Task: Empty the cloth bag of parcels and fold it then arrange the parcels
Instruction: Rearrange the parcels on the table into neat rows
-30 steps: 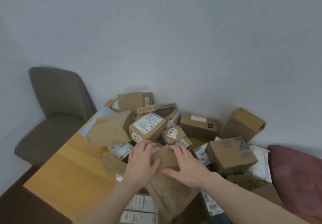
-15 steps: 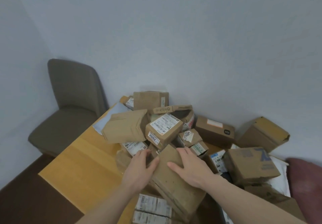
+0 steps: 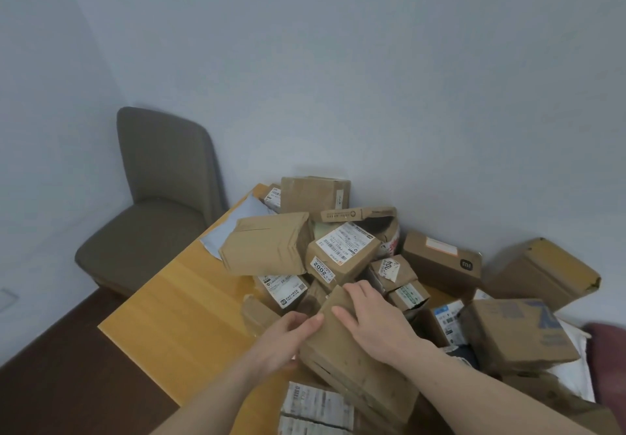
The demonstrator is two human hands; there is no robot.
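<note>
Plainly, heap: parcels (image 3: 342, 251) lie tumbled against the wall at the far corner of the desk (image 3: 189, 312), leaning on one another as if tipped out in a lump, not yet sorted.
Flat box: a long brown box (image 3: 359, 360) slants across the near side of the heap, its far end propped on smaller parcels.
Left hand: the left hand (image 3: 288, 336) takes the box's left edge, thumb on top and fingers curled under, probably to lift that side free.
Right hand: the right hand (image 3: 376, 322) lies spread on the top face, fingers fairly straight, pressing rather than gripping; this likely steadies the box against sliding.
Labelled box: a box with white labels (image 3: 338, 255) sits tilted right behind, near enough to topple if the flat one is pulled out sharply.
Cloth bag: I cannot pick it out for certain; something dark (image 3: 465, 355) shows between boxes at right.
Desk space: bare wood on the left looks the natural place for rows.
Chair: a grey chair (image 3: 159, 204) stands beyond the left edge.
</note>
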